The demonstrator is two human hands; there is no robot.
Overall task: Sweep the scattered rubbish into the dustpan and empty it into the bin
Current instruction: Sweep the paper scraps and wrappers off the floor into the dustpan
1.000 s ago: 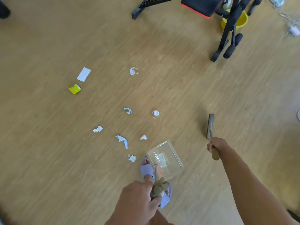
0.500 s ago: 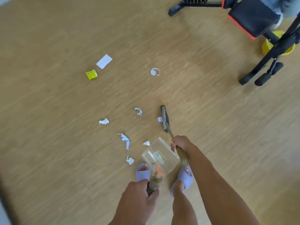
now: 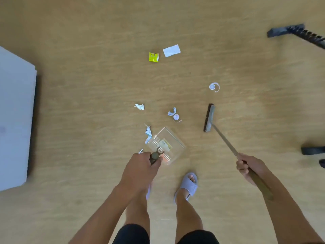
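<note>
My left hand grips the handle of a clear plastic dustpan held low over the wooden floor. My right hand holds the long handle of a broom whose brush head rests on the floor to the right of the dustpan. Rubbish lies scattered ahead: a yellow wrapper, a white paper slip, a white curled ring, a crumpled paper, two small curled scraps and a torn paper strip touching the dustpan's left edge. No bin is in sight.
A pale grey flat slab lies at the left edge. Black frame legs reach in at the upper right, and another black foot sits at the right edge. My feet in lilac slippers stand just behind the dustpan.
The view has swung left. The broom head has moved away from the dustpan to the right, and the small ring it touched now lies beside the curled scrap.
</note>
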